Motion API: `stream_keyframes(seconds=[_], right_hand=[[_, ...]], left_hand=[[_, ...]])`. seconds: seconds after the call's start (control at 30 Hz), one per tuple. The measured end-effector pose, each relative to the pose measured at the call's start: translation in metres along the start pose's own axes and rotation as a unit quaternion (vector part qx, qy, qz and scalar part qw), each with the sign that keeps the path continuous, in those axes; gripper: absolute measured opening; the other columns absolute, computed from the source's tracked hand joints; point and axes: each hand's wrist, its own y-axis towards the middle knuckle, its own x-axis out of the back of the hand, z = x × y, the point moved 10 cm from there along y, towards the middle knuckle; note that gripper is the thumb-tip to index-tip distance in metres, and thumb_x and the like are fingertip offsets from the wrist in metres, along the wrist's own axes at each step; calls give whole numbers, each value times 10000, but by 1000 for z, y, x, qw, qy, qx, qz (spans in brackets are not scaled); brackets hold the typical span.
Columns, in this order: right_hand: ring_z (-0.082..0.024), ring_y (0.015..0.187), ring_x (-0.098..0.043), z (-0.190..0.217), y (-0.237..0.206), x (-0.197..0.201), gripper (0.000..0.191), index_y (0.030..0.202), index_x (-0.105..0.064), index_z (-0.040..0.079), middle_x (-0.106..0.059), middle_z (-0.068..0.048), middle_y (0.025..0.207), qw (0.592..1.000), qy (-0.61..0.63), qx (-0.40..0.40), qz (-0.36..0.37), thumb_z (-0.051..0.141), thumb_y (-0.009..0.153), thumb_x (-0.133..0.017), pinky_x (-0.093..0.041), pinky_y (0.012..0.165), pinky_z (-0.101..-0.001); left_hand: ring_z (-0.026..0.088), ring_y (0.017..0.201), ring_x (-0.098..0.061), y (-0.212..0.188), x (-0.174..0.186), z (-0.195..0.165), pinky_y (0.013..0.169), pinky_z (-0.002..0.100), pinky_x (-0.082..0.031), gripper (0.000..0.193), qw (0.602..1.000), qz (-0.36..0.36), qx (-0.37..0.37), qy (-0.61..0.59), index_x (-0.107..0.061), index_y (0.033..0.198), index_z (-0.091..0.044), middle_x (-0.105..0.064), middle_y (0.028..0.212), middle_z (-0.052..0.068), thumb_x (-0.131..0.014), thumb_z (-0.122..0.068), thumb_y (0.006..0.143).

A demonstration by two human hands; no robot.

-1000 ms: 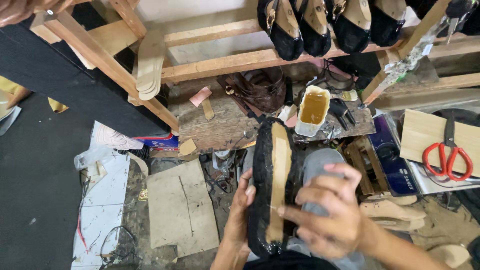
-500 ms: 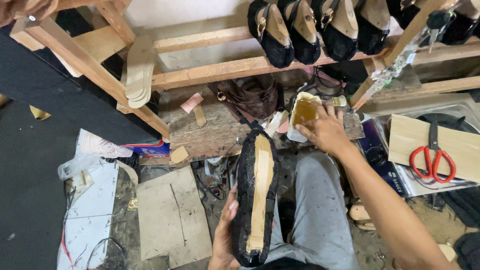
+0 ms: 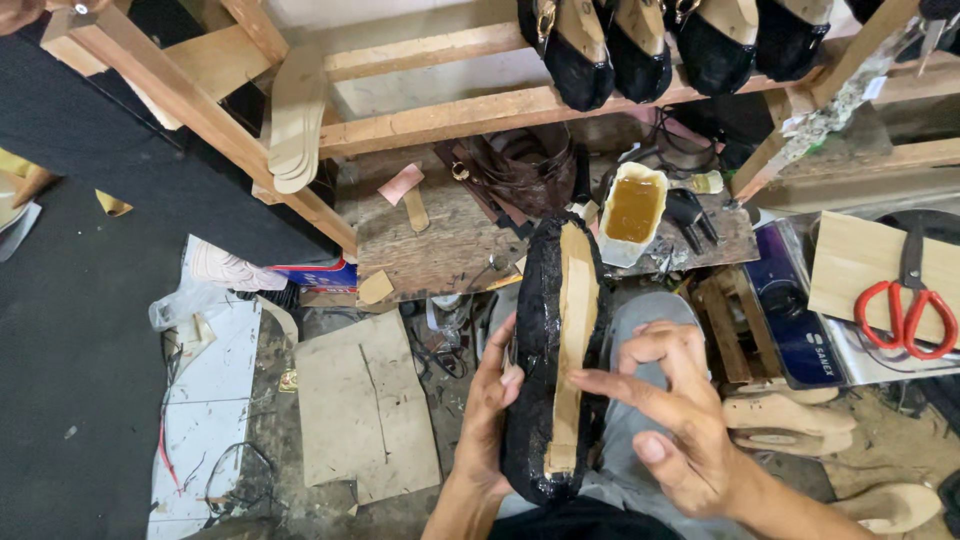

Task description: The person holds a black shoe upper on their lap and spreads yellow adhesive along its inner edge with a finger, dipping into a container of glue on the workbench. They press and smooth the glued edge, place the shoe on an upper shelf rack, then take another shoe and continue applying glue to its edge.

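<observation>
A cramped shoemaking workshop is shown from above. Black shoes mounted on wooden lasts (image 3: pixel 640 45) are hung along a rough timber rack (image 3: pixel 440 115). A scarred wooden bench (image 3: pixel 440 235) is littered with leather scraps (image 3: pixel 520 175) and an open tub of amber glue (image 3: pixel 632 208). Red-handled scissors (image 3: pixel 905 310), spare wooden lasts (image 3: pixel 785 415) and cardboard pieces (image 3: pixel 365 405) are scattered over a dirty floor.

You get soft, even daylight from above, no glare; shadows stay weak, focus sharp, edges bend slightly, left floor darker.
</observation>
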Motion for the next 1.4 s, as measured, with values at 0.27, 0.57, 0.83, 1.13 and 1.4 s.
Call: stream_keyframes(seconds=[0.27,0.57,0.83,1.13,1.4], right_hand=[[-270,984,-419,18,1,2,507,1322,-691,228,-487,-19,983,979,-185,62,-55,471,982,-403,-316,992,-469],[-292,995,-442,21,6,2,494,1248,-750,170,-576,-64,1010,973,-204,99,-36,470,954,-489,-296,995,-507],[-271,977,-456,22,8,0,468,1253,-751,201,-563,-32,976,969,-210,123,-41,459,947,-509,-273,987,-496],[-241,954,-486,34,-2,-2,471,1231,-763,193,-599,-16,971,948,-261,175,-52,497,1008,-480,-254,997,-516],[-233,928,-505,31,0,-1,471,1196,-784,183,-615,10,953,955,-238,169,-52,469,997,-467,-257,996,-514]], left_hand=[[250,1276,-596,-6,-14,-8,1084,404,-513,946,999,2,-10,31,-263,1596,-55,-525,1452,159,-764,-313,836],[263,1273,-588,-9,-13,-7,1058,405,-508,931,999,-6,3,42,-262,1587,-62,-515,1463,168,-739,-318,829],[256,1289,-591,-8,-15,-8,1087,395,-504,921,999,-2,-4,48,-268,1593,-43,-518,1468,175,-734,-310,845],[264,1233,-607,-10,-8,-5,1043,405,-515,929,999,-19,10,33,-273,1594,-51,-535,1428,186,-740,-312,835],[257,1257,-599,-10,-11,-4,1077,399,-505,955,1000,1,0,21,-257,1606,-38,-521,1450,187,-757,-318,841]])
